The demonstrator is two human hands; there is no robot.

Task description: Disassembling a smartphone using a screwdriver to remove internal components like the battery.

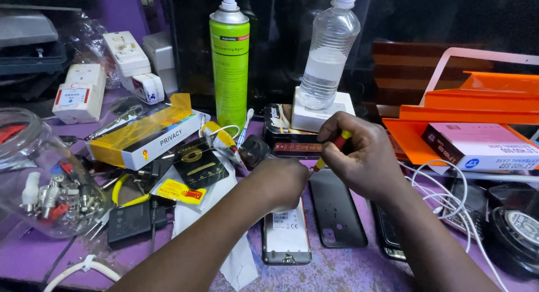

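The opened phone [286,236] lies face down on the purple bench [348,269], its upper end under the left hand [281,182], whose grip is clenched on it. The right hand [359,157] has its grip clenched on a red-and-yellow screwdriver [331,150], tip angled down toward the phone. A black back cover [336,208] lies just beside the phone. A green spray can [229,62] and a clear bottle [328,51] stand behind.

green spray can [229,62], clear bottle [328,51], glass jar [39,180]
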